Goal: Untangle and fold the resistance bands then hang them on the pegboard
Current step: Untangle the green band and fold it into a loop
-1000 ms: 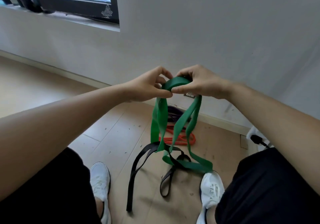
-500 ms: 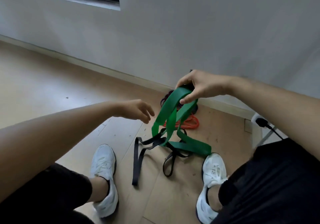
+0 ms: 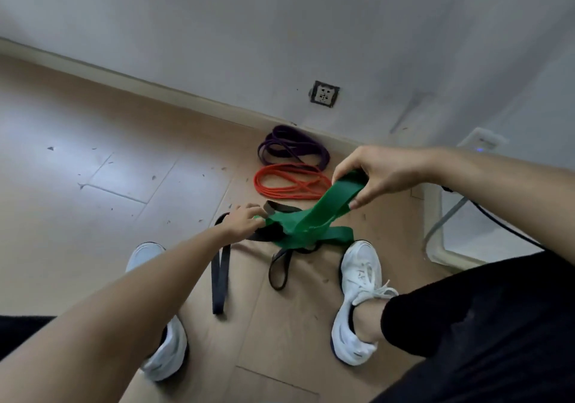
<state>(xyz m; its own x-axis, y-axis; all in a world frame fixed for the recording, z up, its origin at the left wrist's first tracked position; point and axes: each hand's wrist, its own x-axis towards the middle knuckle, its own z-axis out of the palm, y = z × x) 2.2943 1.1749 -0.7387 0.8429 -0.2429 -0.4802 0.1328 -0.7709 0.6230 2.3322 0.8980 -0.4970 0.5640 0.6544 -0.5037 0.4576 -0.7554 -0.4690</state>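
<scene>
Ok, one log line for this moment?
step: untangling | right hand: pinches green band | left hand: at tangle, grip unclear | black band: entangled | orange band, purple band: floor

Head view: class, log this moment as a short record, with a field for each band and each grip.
Right grip: hand holds raised fold of the green band
Left grip: hand low at the tangle; hold unclear
Black band: on floor, tangled with green
Orange band: coiled on floor, apart
Purple band: coiled by the wall
Pegboard: not in view

Black band (image 3: pixel 219 275) partly hidden beneath green band (image 3: pixel 329 203) — their crossing unclear.
</scene>
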